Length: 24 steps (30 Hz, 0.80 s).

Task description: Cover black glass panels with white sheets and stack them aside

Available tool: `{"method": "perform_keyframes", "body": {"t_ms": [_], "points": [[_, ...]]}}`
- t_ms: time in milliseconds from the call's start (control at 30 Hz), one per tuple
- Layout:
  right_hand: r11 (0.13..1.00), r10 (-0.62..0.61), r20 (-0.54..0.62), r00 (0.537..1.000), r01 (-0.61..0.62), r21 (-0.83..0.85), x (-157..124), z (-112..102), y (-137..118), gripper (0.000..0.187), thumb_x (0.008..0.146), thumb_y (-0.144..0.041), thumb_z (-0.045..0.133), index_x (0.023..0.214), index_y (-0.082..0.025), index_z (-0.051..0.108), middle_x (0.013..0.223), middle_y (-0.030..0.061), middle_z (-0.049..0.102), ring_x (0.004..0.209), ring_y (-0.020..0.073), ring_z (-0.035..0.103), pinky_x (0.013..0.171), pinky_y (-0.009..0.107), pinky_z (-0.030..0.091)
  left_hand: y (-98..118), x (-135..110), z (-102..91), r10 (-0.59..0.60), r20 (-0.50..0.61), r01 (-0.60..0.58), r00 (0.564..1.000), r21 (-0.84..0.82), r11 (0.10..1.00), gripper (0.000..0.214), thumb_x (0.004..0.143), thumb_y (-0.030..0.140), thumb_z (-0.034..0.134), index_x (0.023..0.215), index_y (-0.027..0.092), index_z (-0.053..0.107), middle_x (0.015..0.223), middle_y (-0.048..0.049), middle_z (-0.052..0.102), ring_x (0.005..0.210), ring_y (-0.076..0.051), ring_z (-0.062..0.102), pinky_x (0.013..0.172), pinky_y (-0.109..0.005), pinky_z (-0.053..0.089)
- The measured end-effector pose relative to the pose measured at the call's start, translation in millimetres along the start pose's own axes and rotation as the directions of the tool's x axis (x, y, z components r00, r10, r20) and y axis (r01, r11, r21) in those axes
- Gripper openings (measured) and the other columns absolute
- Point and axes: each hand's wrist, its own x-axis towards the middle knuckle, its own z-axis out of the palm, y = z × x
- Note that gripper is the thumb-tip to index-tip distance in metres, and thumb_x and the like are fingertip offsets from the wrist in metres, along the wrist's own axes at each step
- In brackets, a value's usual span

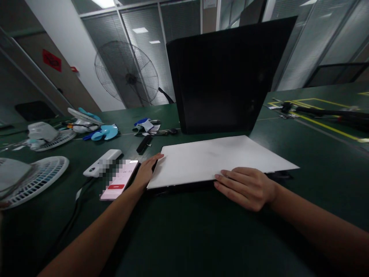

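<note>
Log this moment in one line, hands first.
left hand: at left edge of white sheet; right hand: on sheet's near edge; phone: beside left hand; black panel: behind sheet

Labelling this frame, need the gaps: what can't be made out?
All in the head view:
Dark object beneath the white sheet: mostly hidden by the sheet.
Phone screen: partly lost to pixelation.
White slotted grille, far left: cut off by the picture's edge.
Right hand, palm side: hidden by its own back.
</note>
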Motion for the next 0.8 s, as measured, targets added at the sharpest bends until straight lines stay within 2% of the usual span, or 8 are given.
{"method": "perform_keyframes", "body": {"t_ms": [133, 200, 300, 367, 467, 633, 733, 800], "points": [[0.997, 0.073, 0.013, 0.997, -0.072, -0.011, -12, -10, 7, 0.027, 0.092, -0.014, 0.065, 0.118, -0.008, 0.07, 0.119, 0.0156, 0.072, 0.109, 0.0236, 0.07, 0.082, 0.035, 0.063, -4, -2, 4.0, -0.066, -0.006, 0.065, 0.998, -0.112, 0.992, 0.04, 0.091, 0.033, 0.052, 0.122, 0.02, 0.072, 0.133, -0.007, 0.071, 0.126, -0.03, 0.064, 0.111, -0.05, 0.047], [0.99, 0.142, -0.007, 0.99, -0.142, -0.003, -17, -17, 11, 0.031, 0.093, -0.014, 0.065, 0.123, -0.011, 0.069, 0.125, 0.0139, 0.071, 0.113, 0.0231, 0.069, 0.089, 0.037, 0.063, -7, -3, 5.5, -0.019, 0.03, 0.023, 0.999, -0.151, 0.988, 0.049, 0.086, 0.036, 0.061, 0.131, 0.018, 0.067, 0.135, -0.0105, 0.07, 0.123, -0.032, 0.066, 0.105, -0.05, 0.052], [0.975, 0.22, -0.033, 0.975, -0.22, 0.013, -19, -25, 15, 0.033, 0.093, -0.013, 0.064, 0.126, -0.019, 0.068, 0.127, 0.0091, 0.07, 0.115, 0.0208, 0.068, 0.093, 0.036, 0.062, -10, -5, 6.6, 0.149, 0.063, -0.145, 0.987, -0.062, 0.988, 0.055, 0.075, 0.035, 0.074, 0.128, 0.02, 0.07, 0.139, -0.0118, 0.065, 0.131, -0.034, 0.059, 0.114, -0.05, 0.043], [0.972, 0.235, -0.029, 0.972, -0.235, 0.014, -20, -26, 17, 0.032, 0.093, -0.013, 0.065, 0.125, -0.019, 0.068, 0.126, 0.0085, 0.071, 0.115, 0.0203, 0.069, 0.093, 0.036, 0.062, -9, -6, 7.1, 0.216, 0.062, -0.219, 0.975, 0.06, 0.974, 0.05, 0.075, 0.032, 0.074, 0.124, 0.023, 0.073, 0.144, -0.0109, 0.061, 0.135, -0.034, 0.054, 0.119, -0.05, 0.036], [0.97, 0.245, -0.043, 0.969, -0.244, 0.025, -24, -18, 18, 0.031, 0.092, -0.012, 0.067, 0.122, -0.019, 0.068, 0.123, 0.0087, 0.072, 0.113, 0.02, 0.069, 0.088, 0.035, 0.061, -3, -8, 7.5, 0.217, 0.076, -0.226, 0.973, 0.142, 0.964, 0.045, 0.079, 0.027, 0.069, 0.124, 0.027, 0.074, 0.146, -0.0076, 0.059, 0.137, -0.033, 0.053, 0.118, -0.051, 0.038], [0.964, 0.264, -0.095, 0.96, -0.26, 0.052, -31, 4, 14, 0.03, 0.084, -0.021, 0.077, 0.113, -0.017, 0.069, 0.1, 0.0054, 0.075, 0.091, 0.0184, 0.07, 0.075, 0.034, 0.059, 9, -13, 8.2, 0.209, 0.089, -0.221, 0.974, 0.173, 0.96, 0.041, 0.083, 0.019, 0.062, 0.121, 0.029, 0.076, 0.137, -0.0046, 0.066, 0.13, -0.031, 0.059, 0.118, -0.055, 0.039], [0.962, 0.272, -0.066, 0.96, -0.271, 0.018, -26, 4, 12, 0.025, 0.086, -0.019, 0.075, 0.11, -0.018, 0.07, 0.097, 0.0055, 0.074, 0.086, 0.0177, 0.069, 0.073, 0.033, 0.058, 13, -17, 7.4, 0.196, 0.064, -0.205, 0.978, 0.207, 0.957, 0.043, 0.081, 0.017, 0.063, 0.12, 0.03, 0.076, 0.136, -0.003, 0.068, 0.133, -0.031, 0.058, 0.121, -0.059, 0.033], [0.949, 0.316, -0.068, 0.946, -0.317, 0.004, -17, -2, 12, 0.024, 0.087, -0.013, 0.072, 0.11, -0.018, 0.07, 0.096, 0.0051, 0.074, 0.085, 0.0171, 0.068, 0.075, 0.033, 0.058, 16, -21, 5.3, 0.254, 0.071, -0.263, 0.965, 0.191, 0.946, 0.046, 0.077, 0.019, 0.069, 0.122, 0.029, 0.074, 0.137, -0.004, 0.068, 0.134, -0.031, 0.057, 0.123, -0.058, 0.03]]}}
